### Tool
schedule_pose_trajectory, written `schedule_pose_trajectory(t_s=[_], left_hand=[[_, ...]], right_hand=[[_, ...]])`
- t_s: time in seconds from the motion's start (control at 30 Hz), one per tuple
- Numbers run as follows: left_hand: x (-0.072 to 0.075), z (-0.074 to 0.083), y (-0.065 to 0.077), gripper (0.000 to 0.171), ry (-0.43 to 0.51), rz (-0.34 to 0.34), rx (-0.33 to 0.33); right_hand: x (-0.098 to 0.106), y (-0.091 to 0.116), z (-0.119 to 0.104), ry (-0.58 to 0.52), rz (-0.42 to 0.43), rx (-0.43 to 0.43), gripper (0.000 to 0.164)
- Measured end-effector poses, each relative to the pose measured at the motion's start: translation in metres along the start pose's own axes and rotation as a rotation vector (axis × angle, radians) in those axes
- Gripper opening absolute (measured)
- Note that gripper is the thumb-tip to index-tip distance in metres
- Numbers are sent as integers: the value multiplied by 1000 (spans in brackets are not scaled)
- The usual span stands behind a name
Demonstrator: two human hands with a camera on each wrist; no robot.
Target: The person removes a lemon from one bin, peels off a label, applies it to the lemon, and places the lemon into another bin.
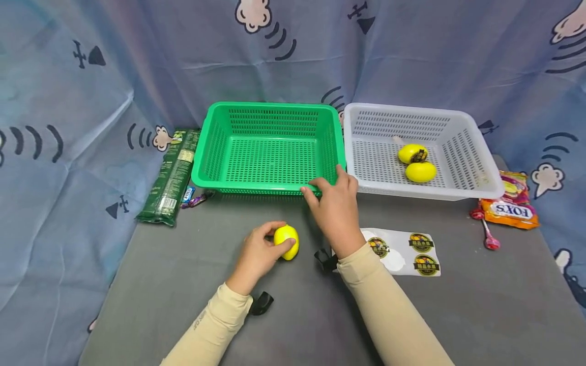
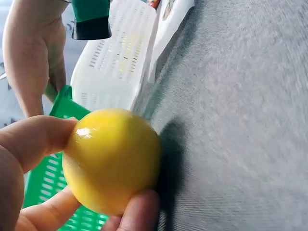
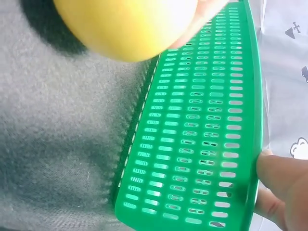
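Note:
My left hand (image 1: 261,250) holds a yellow lemon (image 1: 287,242) between thumb and fingertips, close over the grey table in front of the baskets. In the left wrist view the lemon (image 2: 113,161) shows a smooth, shiny side with no sticker on it. At the near right corner of the green basket (image 1: 274,186), my right hand (image 1: 336,211) grips the rim. The right wrist view has the thumb (image 3: 276,168) on the rim and a finger (image 3: 269,206) just behind it. Nothing lies inside the green basket.
Two lemons (image 1: 421,172), one with a dark label showing, lie in the white basket (image 1: 423,192). A sticker sheet (image 1: 414,254) lies partly behind my right wrist. At the left are a green packet (image 1: 171,175) and small candies (image 1: 197,199); at the right, lollipops (image 1: 492,242) and an orange bag (image 1: 510,206).

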State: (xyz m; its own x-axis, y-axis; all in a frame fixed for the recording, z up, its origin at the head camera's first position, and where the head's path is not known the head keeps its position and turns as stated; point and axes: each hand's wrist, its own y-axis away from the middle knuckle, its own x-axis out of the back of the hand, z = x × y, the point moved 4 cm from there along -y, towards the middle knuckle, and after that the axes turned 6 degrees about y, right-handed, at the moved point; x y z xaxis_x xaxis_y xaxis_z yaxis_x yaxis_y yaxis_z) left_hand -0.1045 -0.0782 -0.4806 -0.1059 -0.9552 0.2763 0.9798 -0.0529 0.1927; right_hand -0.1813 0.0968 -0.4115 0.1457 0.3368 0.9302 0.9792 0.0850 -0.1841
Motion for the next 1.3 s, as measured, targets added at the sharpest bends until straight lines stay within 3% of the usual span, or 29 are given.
schedule_pose_trajectory(t_s=[0.1, 0.23, 0.33, 0.4, 0.47, 0.53, 0.6, 0.7, 0.83, 0.97, 1.03, 1.1, 1.2, 1.3], left_hand=[[-6, 1, 0, 47, -69, 14, -32], [-8, 17, 3, 51, -211, 58, -96], [-15, 36, 8, 47, -228, 156, -235], [-29, 48, 12, 39, -207, 175, -354], [-53, 56, 12, 30, -232, 121, -447], [-82, 57, 11, 29, -324, 25, -481], [-110, 53, 8, 34, -438, -74, -453], [-141, 47, -2, 47, -609, -146, -404], [-162, 42, -13, 59, -745, -214, -393], [-164, 42, -12, 61, -832, -260, -462], [-159, 42, -9, 61, -814, -273, -486], [-153, 41, -6, 61, -738, -291, -492], [-142, 35, -4, 62, -519, -352, -420], [-130, 29, -1, 58, -265, -393, -304]], right_hand=[[1, -2, 3, -6, -20, -14, 40], [13, 0, 12, -74, -39, -35, 44], [34, 10, 27, -154, 5, -60, 44], [48, 22, 40, -192, 55, -90, 41], [58, 36, 55, -221, 78, -131, 38], [63, 52, 70, -241, 58, -195, 40], [61, 69, 84, -254, 0, -265, 43], [54, 93, 101, -258, -93, -354, 49], [44, 119, 121, -255, -139, -415, 48], [38, 136, 135, -252, -161, -433, 47], [37, 142, 140, -244, -169, -433, 46], [37, 146, 143, -229, -170, -417, 45], [37, 148, 140, -220, -166, -364, 41], [38, 147, 133, -234, -152, -292, 36]])
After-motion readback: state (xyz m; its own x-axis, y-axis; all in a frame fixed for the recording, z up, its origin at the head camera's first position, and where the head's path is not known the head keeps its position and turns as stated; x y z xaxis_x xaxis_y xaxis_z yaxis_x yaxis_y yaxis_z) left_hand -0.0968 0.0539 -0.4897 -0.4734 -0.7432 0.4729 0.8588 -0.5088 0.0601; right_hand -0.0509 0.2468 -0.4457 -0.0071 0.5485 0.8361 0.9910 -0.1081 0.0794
